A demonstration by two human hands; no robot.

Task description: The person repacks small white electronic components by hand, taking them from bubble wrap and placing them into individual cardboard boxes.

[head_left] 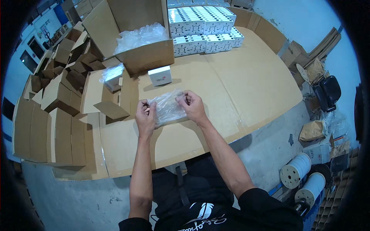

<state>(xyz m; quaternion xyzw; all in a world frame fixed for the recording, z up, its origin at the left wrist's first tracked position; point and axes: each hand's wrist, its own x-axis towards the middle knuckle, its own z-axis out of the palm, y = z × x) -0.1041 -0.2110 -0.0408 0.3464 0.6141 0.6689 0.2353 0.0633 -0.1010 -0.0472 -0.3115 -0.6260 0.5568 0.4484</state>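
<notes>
Head view. Clear plastic bag point(169, 107) at the centre of the frame, held low at the near side of the cardboard-covered table point(246, 84). Left hand point(146, 120) pinches the bag's left edge between thumb and fingers; right hand point(190, 106) pinches its upper right corner. Both grips closed on film. Whether the bag's mouth is parted cannot be told; the film is creased and glossy.

Small white box point(160, 76) stands just beyond the bag, upper centre, apart from both hands.

Risks, as judged:
1. Film layers may cling together. Cause: thin, crumpled plastic; a pinch could take both layers and leave the mouth shut.
2. Film may slip or tear. Cause: small fingertip holds at the edges, with slack between them; an uneven pull would load one corner.
3. White box could be knocked or toppled. Cause: it stands close to the bag and right hand, with nothing seen bracing it; a forward sweep might catch it.
4. Crowding to the left. The open brown carton point(113, 109), holding a film-wrapped box point(112, 81), lies near the left hand; a wide outward pull could bump its flap.
5. Loose film could snag. Cause: heaped plastic bags point(142, 37) rise to the rim of the large carton point(150, 57) at upper centre-left; lifting one might drag others out.

Patterned white stacks point(187, 29), top centre, sit well apart from the hands; low exposure.
</notes>
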